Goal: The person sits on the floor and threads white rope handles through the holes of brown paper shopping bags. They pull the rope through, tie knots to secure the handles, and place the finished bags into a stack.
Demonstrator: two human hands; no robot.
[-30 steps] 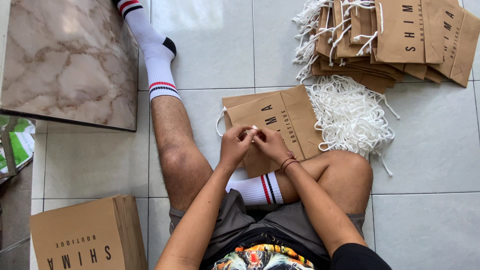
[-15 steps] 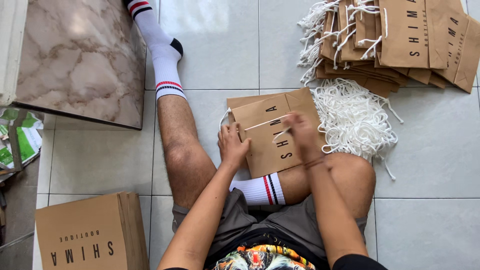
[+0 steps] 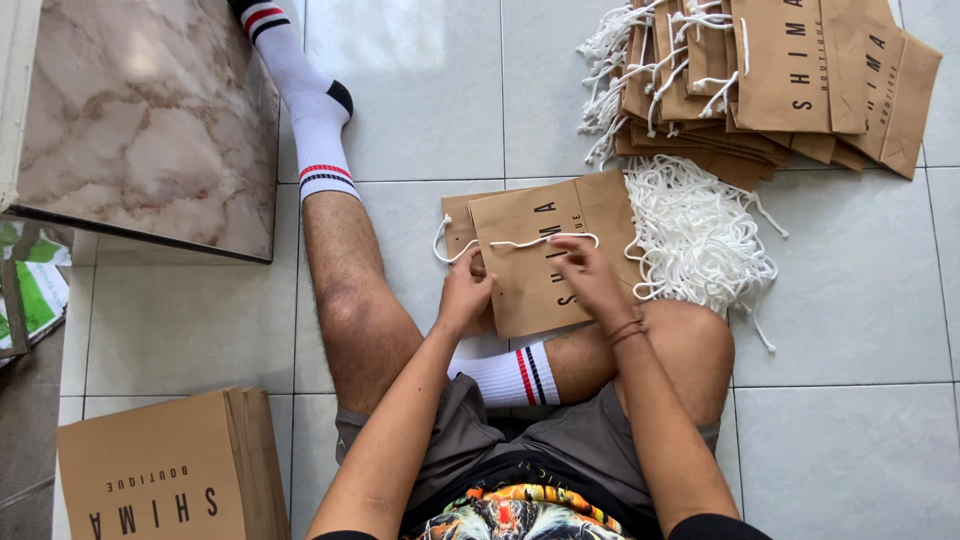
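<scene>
White floor tiles carry the work: left hand [image 3: 466, 292] pins the paper bag [image 3: 545, 255]; right hand [image 3: 590, 280] pinches its cord handle [image 3: 545, 240]. Pull evenly.

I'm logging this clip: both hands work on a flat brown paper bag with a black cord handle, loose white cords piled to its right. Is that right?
Not quite: the head view shows the cord handle is white, not black. The rest holds: the left hand and right hand are on the flat brown paper bag, with the pile of loose white cords to its right.
</scene>
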